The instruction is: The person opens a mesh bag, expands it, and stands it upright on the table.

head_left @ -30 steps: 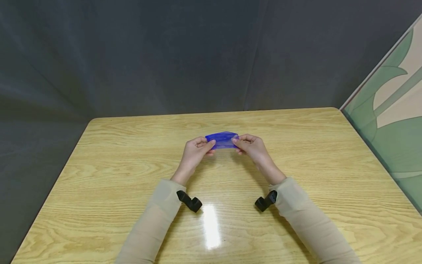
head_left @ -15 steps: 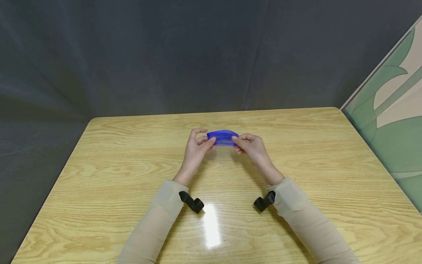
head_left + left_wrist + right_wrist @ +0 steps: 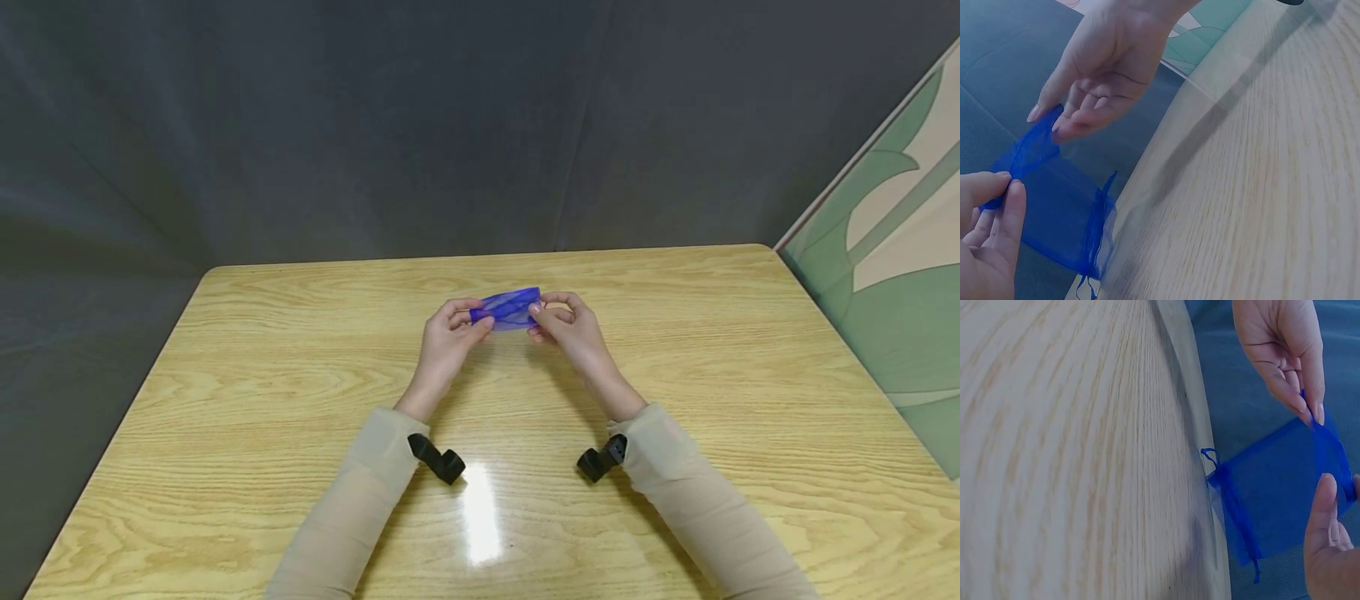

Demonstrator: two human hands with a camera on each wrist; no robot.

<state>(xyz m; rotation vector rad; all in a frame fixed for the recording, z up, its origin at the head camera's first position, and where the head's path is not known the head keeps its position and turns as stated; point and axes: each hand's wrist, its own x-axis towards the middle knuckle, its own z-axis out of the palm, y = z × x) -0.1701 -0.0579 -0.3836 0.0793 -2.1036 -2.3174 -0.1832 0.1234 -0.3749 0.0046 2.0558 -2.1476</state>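
A sheer blue organza drawstring pouch (image 3: pixel 512 307) is stretched between the hands above the far half of the table. The left hand (image 3: pixel 444 340) pinches one corner of its folded upper edge between thumb and fingers. At the opposite corner, the right hand (image 3: pixel 583 337) holds the edge with its thumb in front. Both wrist views show the pouch body (image 3: pixel 1063 209) hanging below the hands, with the gathered drawstring end (image 3: pixel 1238 515) lowest, near the tabletop. Small cord loops stick out at each side of that end.
The wood-grain table (image 3: pixel 247 400) has a dark curtain (image 3: pixel 465 125) behind it and along its left side. A green and beige patterned panel (image 3: pixel 907 333) stands at the right. Black wrist cameras (image 3: pixel 437 458) sit on both sleeves.
The left index finger lifted off, then came back to the pouch. The right fingers have shifted upward, and the pouch's right upper corner now stands higher, with its folded edge tilted.
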